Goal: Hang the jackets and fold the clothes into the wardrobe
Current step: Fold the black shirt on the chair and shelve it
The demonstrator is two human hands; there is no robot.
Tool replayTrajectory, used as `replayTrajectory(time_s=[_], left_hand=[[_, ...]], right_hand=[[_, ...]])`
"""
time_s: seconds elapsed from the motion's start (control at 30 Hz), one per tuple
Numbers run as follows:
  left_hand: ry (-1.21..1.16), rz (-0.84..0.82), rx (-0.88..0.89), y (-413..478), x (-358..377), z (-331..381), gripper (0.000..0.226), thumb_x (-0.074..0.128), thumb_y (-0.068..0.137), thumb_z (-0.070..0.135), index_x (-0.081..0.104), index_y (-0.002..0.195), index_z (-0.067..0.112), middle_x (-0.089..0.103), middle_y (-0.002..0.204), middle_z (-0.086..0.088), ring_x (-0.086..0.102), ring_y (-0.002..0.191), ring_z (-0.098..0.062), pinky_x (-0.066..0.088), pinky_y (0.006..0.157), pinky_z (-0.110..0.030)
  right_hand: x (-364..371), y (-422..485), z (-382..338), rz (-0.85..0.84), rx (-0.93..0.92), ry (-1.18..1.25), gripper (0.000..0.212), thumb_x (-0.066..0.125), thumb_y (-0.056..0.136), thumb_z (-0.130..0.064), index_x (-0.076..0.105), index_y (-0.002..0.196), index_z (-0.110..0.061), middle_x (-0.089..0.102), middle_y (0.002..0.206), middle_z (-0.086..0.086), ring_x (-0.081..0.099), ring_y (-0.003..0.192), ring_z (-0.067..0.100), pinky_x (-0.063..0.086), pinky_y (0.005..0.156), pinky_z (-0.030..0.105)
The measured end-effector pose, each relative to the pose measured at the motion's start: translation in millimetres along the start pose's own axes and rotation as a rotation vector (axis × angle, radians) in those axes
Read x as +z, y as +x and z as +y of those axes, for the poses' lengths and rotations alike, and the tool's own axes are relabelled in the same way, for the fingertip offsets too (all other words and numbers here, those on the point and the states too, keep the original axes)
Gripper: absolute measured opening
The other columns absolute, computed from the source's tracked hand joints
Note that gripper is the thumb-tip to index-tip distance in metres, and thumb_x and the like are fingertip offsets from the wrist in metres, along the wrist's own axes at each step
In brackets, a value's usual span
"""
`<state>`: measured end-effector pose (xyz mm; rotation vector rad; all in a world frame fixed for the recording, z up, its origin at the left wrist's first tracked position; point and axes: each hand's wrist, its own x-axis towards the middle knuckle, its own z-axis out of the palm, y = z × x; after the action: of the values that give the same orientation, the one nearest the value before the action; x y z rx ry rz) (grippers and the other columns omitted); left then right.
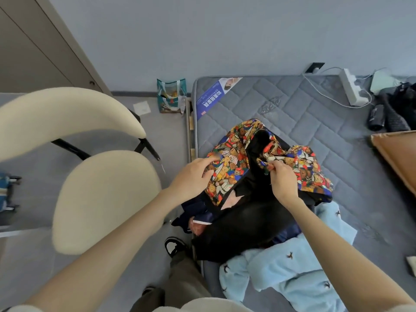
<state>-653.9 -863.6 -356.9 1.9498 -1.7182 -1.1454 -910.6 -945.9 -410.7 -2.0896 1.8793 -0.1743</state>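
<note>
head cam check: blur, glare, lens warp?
Head view: strong wide-angle warp, wardrobe door and mattress edges lean outward; light soft and even, no glare; left hand fingertips motion-smeared on the bear-print garment, right hand sharp; near chair slightly soft.

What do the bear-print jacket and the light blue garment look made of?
Bear-print jacket: likely thin woven cotton or similar, matte, judging by its crisp creases. Light blue garment: probably fleece or plush, judging by its fuzzy surface and thick, soft folds.

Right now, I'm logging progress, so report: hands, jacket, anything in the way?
Left hand holds bear-print jacket; right hand pinches its other edge. Jacket bunched on clothes pile, mattress, unhung. Cream chair close left.
</note>
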Motion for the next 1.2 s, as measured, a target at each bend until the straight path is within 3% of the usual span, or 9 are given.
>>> replayTrajectory(time_s=[0.23, 0.5, 0.63, 0.7, 0.77, 0.83, 1.03, 1.13, 1.2], left_hand=[[-0.071, 0.127, 0.098, -5, -26, 19, 0.051, 0.045, 0.101, 0.026, 0.028, 0.150, 0.024, 0.040, 0.148, -0.002, 0.037, 0.135, -0.015, 0.029, 0.101, -0.020], [-0.144, 0.320, 0.221, -36, -87, 33, 0.073, 0.054, 0.097, 0.030, 0.008, 0.153, 0.035, 0.017, 0.158, 0.006, 0.018, 0.143, -0.010, 0.017, 0.111, -0.026], [-0.206, 0.409, 0.154, -63, -118, 23, 0.082, 0.058, 0.092, 0.042, 0.004, 0.153, 0.034, 0.022, 0.157, 0.006, 0.021, 0.143, -0.010, 0.021, 0.112, -0.030], [-0.282, 0.410, 0.127, -82, -129, 14, 0.076, 0.057, 0.092, 0.042, 0.013, 0.153, 0.031, 0.037, 0.151, 0.009, 0.034, 0.138, -0.009, 0.035, 0.110, -0.032], [-0.355, 0.454, 0.116, -103, -138, 4, 0.049, 0.054, 0.096, 0.036, 0.035, 0.141, 0.032, 0.055, 0.130, 0.017, 0.049, 0.127, -0.009, 0.047, 0.094, -0.017], [-0.471, 0.583, 0.087, -128, -151, -5, 0.028, 0.049, 0.099, 0.027, 0.048, 0.127, 0.032, 0.061, 0.113, 0.020, 0.056, 0.117, -0.009, 0.045, 0.079, -0.005], [-0.516, 1.014, 0.089, -227, -223, -28, 0.017, 0.048, 0.098, 0.009, 0.060, 0.107, 0.015, 0.065, 0.096, 0.008, 0.057, 0.093, -0.004, 0.042, 0.078, -0.012], [-0.452, 1.116, 0.133, -284, -254, -32, 0.018, 0.049, 0.097, 0.009, 0.061, 0.099, 0.023, 0.064, 0.093, 0.013, 0.057, 0.088, 0.007, 0.041, 0.079, -0.010], [-0.495, 1.193, 0.146, -320, -269, -33, 0.022, 0.050, 0.098, 0.011, 0.061, 0.095, 0.030, 0.066, 0.091, 0.016, 0.058, 0.087, 0.010, 0.042, 0.078, -0.006]], right_hand=[[-78, 2, -56, 0.241, -0.225, 0.416, 0.020, 0.046, 0.098, -0.011, 0.057, 0.089, -0.025, 0.056, 0.075, -0.012, 0.052, 0.069, 0.000, 0.035, 0.061, 0.013], [-157, -8, -169, 0.249, -0.629, 0.697, 0.024, 0.045, 0.092, -0.017, 0.068, 0.095, -0.010, 0.062, 0.085, -0.022, 0.056, 0.083, -0.011, 0.041, 0.076, 0.008], [-175, -25, -231, 0.237, -0.835, 0.780, 0.027, 0.049, 0.090, -0.017, 0.071, 0.096, -0.002, 0.062, 0.092, -0.022, 0.057, 0.089, -0.017, 0.043, 0.082, 0.008], [-183, -37, -262, 0.228, -0.900, 0.827, 0.027, 0.048, 0.090, -0.016, 0.071, 0.099, -0.005, 0.061, 0.094, -0.022, 0.058, 0.090, -0.015, 0.044, 0.082, 0.009], [-193, -51, -293, 0.211, -0.947, 0.915, 0.025, 0.046, 0.088, -0.013, 0.067, 0.102, -0.014, 0.061, 0.095, -0.022, 0.059, 0.091, -0.012, 0.045, 0.083, 0.010], [-204, -64, -323, 0.192, -0.976, 0.990, 0.024, 0.047, 0.089, -0.009, 0.063, 0.103, -0.020, 0.062, 0.096, -0.021, 0.059, 0.092, -0.011, 0.045, 0.083, 0.011], [-225, -88, -390, 0.117, -0.986, 1.122, 0.022, 0.048, 0.096, 0.002, 0.066, 0.099, -0.010, 0.067, 0.088, 0.005, 0.059, 0.084, 0.011, 0.046, 0.074, 0.027], [-227, -96, -418, 0.091, -0.974, 1.093, 0.024, 0.047, 0.095, 0.006, 0.063, 0.090, -0.011, 0.065, 0.083, -0.002, 0.058, 0.079, 0.008, 0.045, 0.070, 0.023], [-221, -97, -437, 0.071, -0.937, 0.985, 0.024, 0.044, 0.093, 0.005, 0.064, 0.094, -0.008, 0.066, 0.090, 0.014, 0.058, 0.088, 0.023, 0.047, 0.074, 0.033]])
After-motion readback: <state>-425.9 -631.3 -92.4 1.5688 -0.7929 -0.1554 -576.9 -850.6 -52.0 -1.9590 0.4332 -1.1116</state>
